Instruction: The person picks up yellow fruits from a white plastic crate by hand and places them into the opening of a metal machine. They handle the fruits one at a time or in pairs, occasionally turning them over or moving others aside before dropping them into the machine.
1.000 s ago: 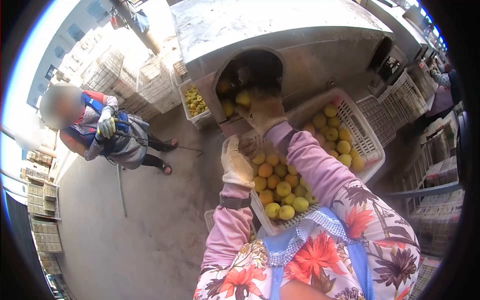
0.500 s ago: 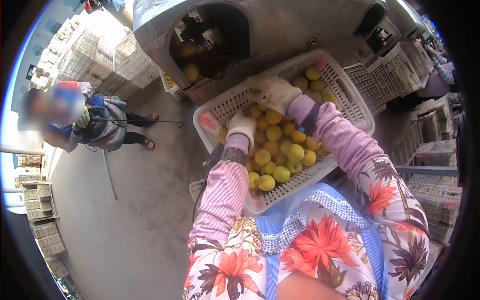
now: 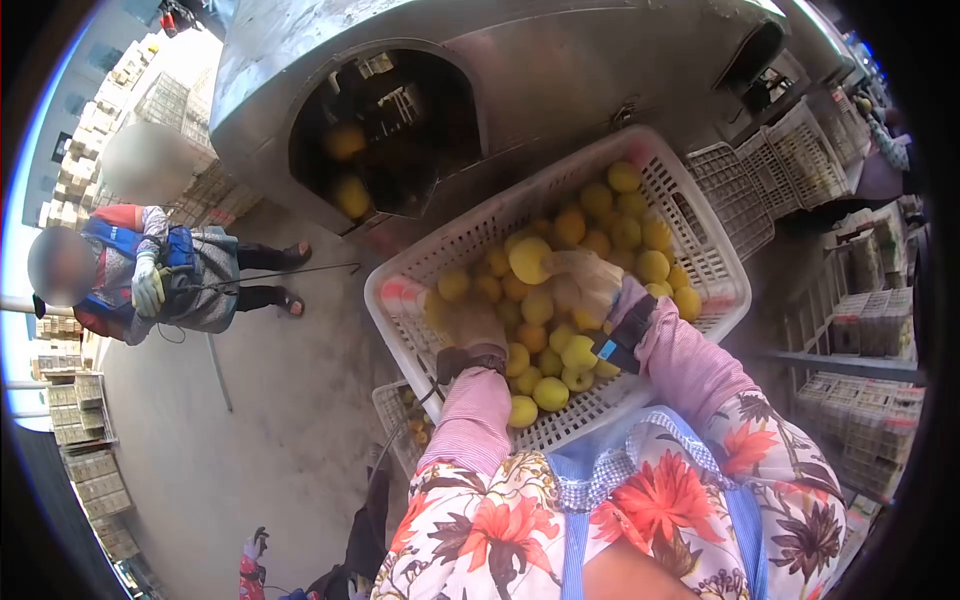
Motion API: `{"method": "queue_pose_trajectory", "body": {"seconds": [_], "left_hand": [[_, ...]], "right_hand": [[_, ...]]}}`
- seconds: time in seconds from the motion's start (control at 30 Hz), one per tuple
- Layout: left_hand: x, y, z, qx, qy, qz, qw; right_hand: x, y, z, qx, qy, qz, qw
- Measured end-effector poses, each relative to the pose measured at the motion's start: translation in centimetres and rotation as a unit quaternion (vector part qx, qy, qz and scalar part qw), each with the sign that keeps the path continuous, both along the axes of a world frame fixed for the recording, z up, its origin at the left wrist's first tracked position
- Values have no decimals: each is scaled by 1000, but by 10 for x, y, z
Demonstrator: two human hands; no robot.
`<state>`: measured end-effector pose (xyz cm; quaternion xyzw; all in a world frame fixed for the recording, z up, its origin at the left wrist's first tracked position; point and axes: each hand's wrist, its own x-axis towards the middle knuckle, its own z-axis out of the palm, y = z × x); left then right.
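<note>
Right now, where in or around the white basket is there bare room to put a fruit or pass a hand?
Inside the basket, bare mesh shows only along the wall facing the machine opening. The middle is crowded: fruit pile, left hand, right hand gripping a raised fruit. Outside, the concrete floor between the basket and the other person lies mostly bare.

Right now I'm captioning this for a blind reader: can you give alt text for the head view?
Two gloved hands work in a white plastic crate of yellow fruit; the right hand holds one fruit, the left hand rests among them. Behind stands a metal machine with an opening.
</note>
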<state>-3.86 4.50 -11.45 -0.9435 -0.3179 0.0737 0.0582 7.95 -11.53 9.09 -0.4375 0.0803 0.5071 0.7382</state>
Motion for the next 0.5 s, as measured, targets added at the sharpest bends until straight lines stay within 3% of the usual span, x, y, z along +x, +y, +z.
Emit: {"method": "queue_pose_trajectory", "body": {"seconds": [0.07, 0.1, 0.13, 0.2, 0.23, 0.3, 0.33, 0.37, 0.4, 0.47, 0.5], "left_hand": [[9, 8, -30, -109, -121, 53, 985], [14, 16, -71, -282, -281, 98, 912], [18, 27, -131, -464, -420, 136, 768], [31, 26, -149, -544, -423, 169, 704], [41, 27, -145, -548, -360, 218, 723], [20, 6, 86, -547, -352, 183, 737], [2, -1, 161, -579, -396, 205, 682], [-14, -6, 208, -607, -438, 226, 623], [-29, -2, 228, -629, -478, 244, 562], [-64, 15, 238, -734, -521, 282, 333], [-79, 30, 224, -764, -534, 210, 296]], "right_hand": [[-3, 22, 25, -24, -197, 35, 980], [-6, 39, 37, -30, -295, 49, 954], [-11, 56, 50, -38, -389, 58, 919], [-14, 92, 90, -131, -571, 40, 809], [-14, 109, 103, -179, -648, 30, 740], [-1, 147, 107, -268, -704, 41, 657], [5, 161, 105, -310, -726, 47, 611], [11, 169, 99, -302, -753, 48, 583], [17, 177, 92, -292, -778, 48, 555], [25, 196, 69, -295, -811, 31, 505], [33, 209, 57, -308, -821, 12, 481]]}}
